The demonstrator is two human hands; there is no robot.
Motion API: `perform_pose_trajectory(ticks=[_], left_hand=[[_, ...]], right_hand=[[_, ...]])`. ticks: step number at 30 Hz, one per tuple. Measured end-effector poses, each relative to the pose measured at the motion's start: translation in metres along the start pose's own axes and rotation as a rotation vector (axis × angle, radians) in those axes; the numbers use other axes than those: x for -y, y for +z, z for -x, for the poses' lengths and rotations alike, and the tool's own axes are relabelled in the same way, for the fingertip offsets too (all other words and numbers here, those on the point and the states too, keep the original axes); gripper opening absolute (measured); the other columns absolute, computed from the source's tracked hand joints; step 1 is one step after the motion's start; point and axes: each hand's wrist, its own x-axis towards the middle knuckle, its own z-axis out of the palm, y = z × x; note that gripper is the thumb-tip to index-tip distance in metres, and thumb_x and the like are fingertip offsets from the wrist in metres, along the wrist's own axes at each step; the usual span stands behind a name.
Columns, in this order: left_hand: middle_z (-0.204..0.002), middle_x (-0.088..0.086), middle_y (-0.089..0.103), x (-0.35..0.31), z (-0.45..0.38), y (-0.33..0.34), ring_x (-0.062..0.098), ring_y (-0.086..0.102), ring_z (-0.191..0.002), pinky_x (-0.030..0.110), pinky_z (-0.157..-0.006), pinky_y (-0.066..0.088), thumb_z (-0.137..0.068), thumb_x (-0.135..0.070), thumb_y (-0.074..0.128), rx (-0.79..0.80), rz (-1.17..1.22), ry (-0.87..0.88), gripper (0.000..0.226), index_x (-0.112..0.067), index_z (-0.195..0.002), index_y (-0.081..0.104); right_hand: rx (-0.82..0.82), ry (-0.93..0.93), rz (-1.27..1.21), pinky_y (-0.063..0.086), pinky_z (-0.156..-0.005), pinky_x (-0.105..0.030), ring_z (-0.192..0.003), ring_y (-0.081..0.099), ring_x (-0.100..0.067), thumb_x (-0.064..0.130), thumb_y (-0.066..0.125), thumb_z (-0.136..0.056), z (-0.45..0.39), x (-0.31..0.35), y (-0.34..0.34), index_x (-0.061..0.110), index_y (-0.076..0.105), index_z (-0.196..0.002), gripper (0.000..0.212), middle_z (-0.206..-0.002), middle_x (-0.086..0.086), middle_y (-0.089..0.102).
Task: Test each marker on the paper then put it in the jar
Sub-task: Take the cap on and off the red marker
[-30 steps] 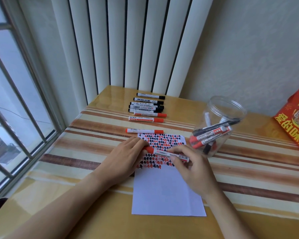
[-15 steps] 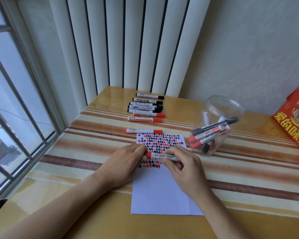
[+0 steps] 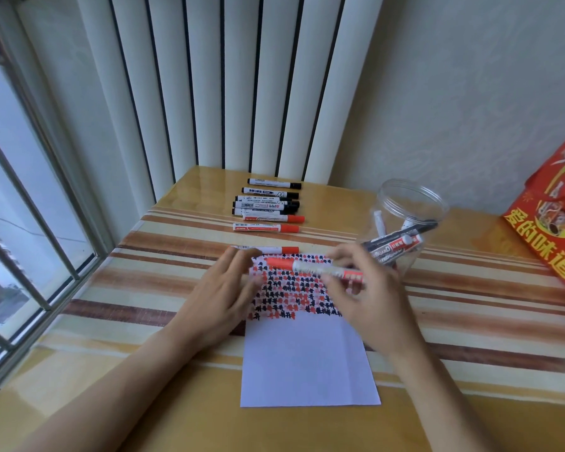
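— Head view first: what do we see at the left?
— We see a window [image 3: 30, 223], then our left hand [image 3: 224, 296] lying flat with straight fingers on the paper's [image 3: 307, 363] left edge.
— And the middle of the desk [image 3: 144, 402]?
— We count a row of markers [image 3: 268, 207] beyond the paper. Our right hand [image 3: 369, 296] pinches a capped red marker [image 3: 310, 268] level above the scribbles.
— Further right?
— We find the jar [image 3: 408, 203], markers inside, then a red bag [image 3: 555, 223].

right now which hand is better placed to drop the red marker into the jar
Right hand: it already grips the red marker and is nearer the jar. The left hand lies open on the paper's far side.
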Motion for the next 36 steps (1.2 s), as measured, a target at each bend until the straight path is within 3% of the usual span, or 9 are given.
perform_pose_trajectory(ticks=[3, 6, 10, 16, 20, 23, 30, 33, 36], left_hand=[[-0.124, -0.01, 0.051, 0.009, 0.0, 0.004, 0.014, 0.053, -0.117, 0.041, -0.097, 0.045, -0.103, -0.046, 0.035, 0.0, -0.129, -0.05, 0.039, -0.024, -0.13, 0.053], [-0.134, -0.011, 0.05, 0.011, 0.002, 0.011, 0.012, 0.048, -0.128, 0.037, -0.101, 0.039, -0.101, -0.05, 0.033, 0.065, -0.253, -0.04, 0.044, -0.029, -0.132, 0.056], [-0.145, -0.011, 0.047, 0.011, 0.003, 0.014, 0.01, 0.041, -0.138, 0.039, -0.114, 0.03, -0.1, -0.056, 0.03, 0.099, -0.314, -0.053, 0.051, -0.033, -0.139, 0.053], [-0.148, -0.012, 0.046, 0.011, 0.004, 0.014, 0.01, 0.04, -0.141, 0.039, -0.119, 0.021, -0.099, -0.058, 0.026, 0.118, -0.322, -0.074, 0.055, -0.034, -0.141, 0.052], [-0.148, -0.012, 0.047, 0.012, 0.004, 0.015, 0.01, 0.039, -0.141, 0.037, -0.118, 0.019, -0.099, -0.058, 0.026, 0.116, -0.3, -0.081, 0.055, -0.034, -0.141, 0.053], [-0.149, -0.013, 0.045, 0.014, 0.003, 0.015, 0.008, 0.036, -0.143, 0.035, -0.119, 0.016, -0.099, -0.059, 0.023, 0.121, -0.288, -0.085, 0.057, -0.035, -0.142, 0.052], [-0.147, -0.017, 0.044, 0.017, -0.001, 0.015, 0.005, 0.034, -0.141, 0.031, -0.116, 0.013, -0.098, -0.06, 0.023, 0.103, -0.248, -0.099, 0.055, -0.039, -0.14, 0.052], [-0.147, -0.018, 0.043, 0.019, -0.001, 0.014, 0.005, 0.033, -0.142, 0.03, -0.115, 0.013, -0.097, -0.06, 0.022, 0.1, -0.241, -0.098, 0.056, -0.04, -0.139, 0.052], [-0.146, -0.019, 0.043, 0.02, -0.002, 0.014, 0.005, 0.034, -0.141, 0.033, -0.116, 0.015, -0.097, -0.059, 0.022, 0.103, -0.242, -0.1, 0.055, -0.04, -0.14, 0.051]], right_hand=[[-0.273, 0.037, -0.1, 0.057, -0.058, -0.032, -0.066, 0.069, -0.011, 0.025, 0.078, -0.091, -0.022, 0.015, -0.034, 0.025, 0.061, -0.096, 0.017, -0.08, 0.004, 0.072], [-0.584, -0.026, -0.061, 0.056, -0.068, -0.035, -0.072, 0.068, -0.007, 0.029, 0.072, -0.096, -0.049, 0.024, -0.075, 0.022, 0.057, -0.09, 0.017, -0.078, 0.007, 0.07], [-0.716, -0.066, 0.178, 0.038, -0.073, -0.007, -0.075, 0.056, -0.008, 0.024, 0.058, -0.102, -0.077, 0.024, -0.103, 0.004, 0.061, -0.1, 0.02, -0.093, -0.005, 0.064], [-0.489, 0.092, 0.249, 0.048, -0.07, -0.027, -0.073, 0.062, -0.016, 0.013, 0.063, -0.097, -0.089, -0.007, -0.079, 0.008, 0.054, -0.116, 0.022, -0.081, 0.001, 0.065], [-0.314, 0.06, 0.523, 0.04, -0.066, -0.033, -0.073, 0.059, -0.027, 0.02, 0.046, -0.105, -0.08, -0.028, -0.067, 0.009, 0.062, -0.093, 0.023, -0.081, -0.008, 0.067], [-0.331, -0.037, 0.58, 0.043, -0.067, -0.04, -0.071, 0.055, -0.033, 0.021, 0.041, -0.105, -0.076, -0.031, -0.063, 0.011, 0.055, -0.078, 0.032, -0.072, -0.004, 0.057], [-0.564, -0.249, 0.604, 0.043, -0.077, -0.041, -0.088, 0.055, -0.031, 0.003, 0.058, -0.094, -0.076, -0.003, -0.038, 0.002, 0.064, -0.09, 0.007, -0.094, -0.015, 0.062], [-0.208, -0.188, 0.422, 0.049, -0.078, -0.031, -0.087, 0.059, -0.017, 0.005, 0.058, -0.098, -0.081, 0.006, 0.001, 0.008, 0.069, -0.097, 0.012, -0.096, -0.004, 0.065], [0.196, -0.045, 0.405, 0.052, -0.098, -0.028, -0.105, 0.062, -0.011, 0.015, 0.053, -0.104, -0.085, -0.007, 0.05, 0.016, 0.07, -0.117, 0.022, -0.114, 0.003, 0.068]])
